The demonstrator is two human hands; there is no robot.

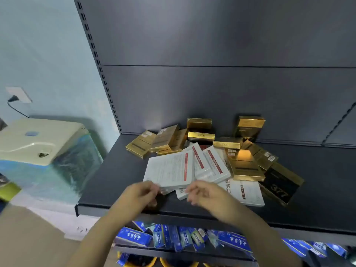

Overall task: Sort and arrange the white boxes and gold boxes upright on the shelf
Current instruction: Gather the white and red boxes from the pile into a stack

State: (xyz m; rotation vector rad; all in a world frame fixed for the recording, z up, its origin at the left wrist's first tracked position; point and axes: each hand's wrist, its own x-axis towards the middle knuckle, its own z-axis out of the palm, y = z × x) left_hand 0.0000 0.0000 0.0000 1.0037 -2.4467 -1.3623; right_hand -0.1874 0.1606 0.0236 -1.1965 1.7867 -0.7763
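A loose pile of boxes lies flat on the dark shelf (115,182). Several white boxes with red stripes sit in the middle, and the largest white box (169,168) is on top at the front. Gold boxes (244,166) lie around them at the back and right; one gold box (249,127) stands upright against the back panel. My left hand (140,193) is blurred, with its curled fingers at the large white box's near left corner. My right hand (204,193) hovers with loosely spread fingers over a small white box (181,194) at the front.
A black-and-gold box marked 377 (281,185) lies at the pile's right end. Blue boxes (134,237) fill the shelf below. A cream-lidded appliance wrapped in plastic (38,143) stands to the left, beside the shelf's slotted upright (104,78).
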